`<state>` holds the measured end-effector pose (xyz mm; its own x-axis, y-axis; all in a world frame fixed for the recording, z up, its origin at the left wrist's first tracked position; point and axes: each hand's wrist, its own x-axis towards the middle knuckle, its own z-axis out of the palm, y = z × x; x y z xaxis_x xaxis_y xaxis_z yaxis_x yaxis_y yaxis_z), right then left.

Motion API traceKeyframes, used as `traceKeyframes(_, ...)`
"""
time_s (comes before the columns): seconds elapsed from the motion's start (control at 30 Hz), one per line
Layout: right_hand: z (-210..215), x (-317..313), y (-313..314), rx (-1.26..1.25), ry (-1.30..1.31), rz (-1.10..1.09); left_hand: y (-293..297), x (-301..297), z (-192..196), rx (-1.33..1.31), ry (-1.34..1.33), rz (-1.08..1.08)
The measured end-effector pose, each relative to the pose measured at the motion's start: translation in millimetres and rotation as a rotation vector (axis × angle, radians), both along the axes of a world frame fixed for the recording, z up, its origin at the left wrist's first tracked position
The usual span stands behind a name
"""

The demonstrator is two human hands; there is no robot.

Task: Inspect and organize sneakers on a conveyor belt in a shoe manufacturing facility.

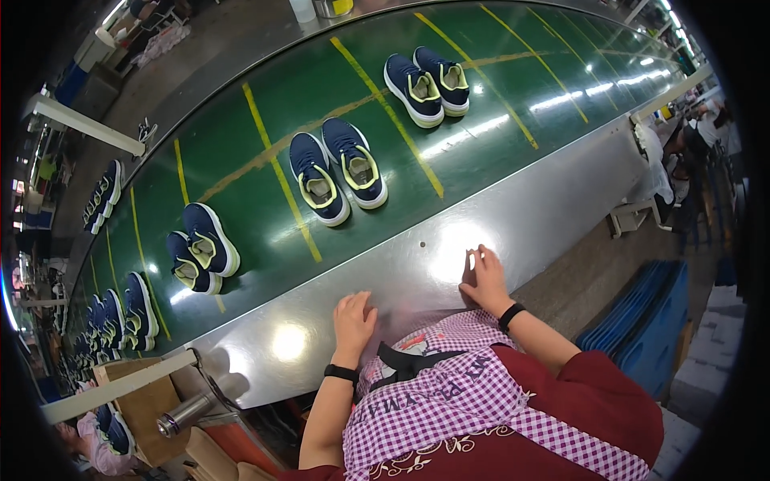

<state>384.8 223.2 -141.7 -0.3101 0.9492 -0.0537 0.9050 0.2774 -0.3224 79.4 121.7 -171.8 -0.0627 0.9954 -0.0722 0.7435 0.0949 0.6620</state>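
Your pink-checked fabric apron [449, 393], both hands resting at the steel ledge.

Your left hand [353, 317] and right hand [484, 279] lie flat on the shiny steel conveyor ledge [521, 216], fingers loose, holding nothing; beyond the ledge, 2 navy-and-yellow mesh sneakers [337, 170] ride the green belt [497, 88].

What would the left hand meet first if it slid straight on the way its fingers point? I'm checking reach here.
Probably the pair of navy shoes on the green belt; the left hand first crosses bare metal ledge. Depth is uncertain.
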Motion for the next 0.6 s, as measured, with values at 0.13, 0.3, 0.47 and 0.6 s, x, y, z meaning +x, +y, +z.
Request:
traceKeyframes(0.13,-1,-3,21,-0.210,-0.264,0.080,34,-24,-3,0.034,-0.113,0.046)
traceKeyframes(0.3,-6,-17,17,-0.237,-0.343,0.078,118,-51,34,0.342,0.025,0.167)
traceKeyframes(0.47,-11,-23,17,-0.267,-0.292,0.077,188,-70,33,0.270,0.364,-0.007)
traceKeyframes(0.6,-9,-23,12,-0.309,-0.296,0.045,217,-55,28,-0.011,0.423,-0.152)
